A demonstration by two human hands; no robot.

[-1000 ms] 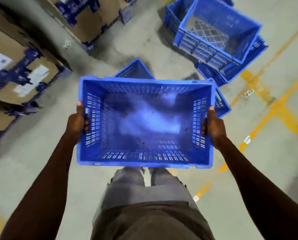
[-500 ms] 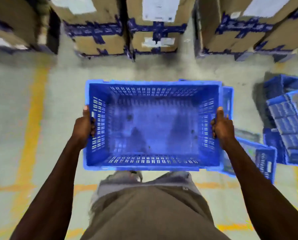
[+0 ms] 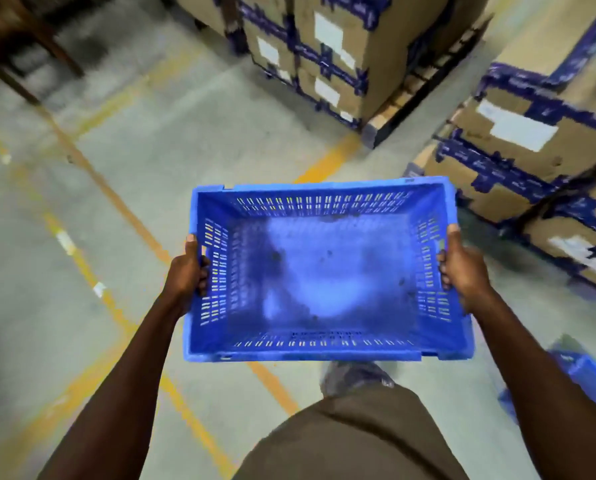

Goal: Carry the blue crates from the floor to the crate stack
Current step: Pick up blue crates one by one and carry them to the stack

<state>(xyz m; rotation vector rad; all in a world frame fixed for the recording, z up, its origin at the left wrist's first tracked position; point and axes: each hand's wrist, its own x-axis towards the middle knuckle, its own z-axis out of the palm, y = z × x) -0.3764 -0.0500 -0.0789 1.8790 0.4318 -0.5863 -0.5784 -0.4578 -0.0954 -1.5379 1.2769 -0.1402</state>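
An empty blue crate [image 3: 324,271] with slotted walls hangs level in front of me, at waist height above the concrete floor. My left hand [image 3: 187,271] grips its left short wall, thumb over the rim. Gripping the right short wall the same way is my right hand [image 3: 461,268]. A corner of another blue crate [image 3: 587,379] shows on the floor at the lower right, behind my right forearm. No crate stack is in view.
Cardboard boxes with blue tape [image 3: 324,46] stand on a pallet straight ahead, and more boxes [image 3: 539,147] are stacked at the right. Yellow lines [image 3: 116,199] cross the grey floor on the left. A dark wooden frame [image 3: 19,46] stands at the far left.
My view has swung left while I carry the crate: the pile of blue crates has gone out of view to the right, and the cardboard boxes have shifted right. Both hands keep their grip.
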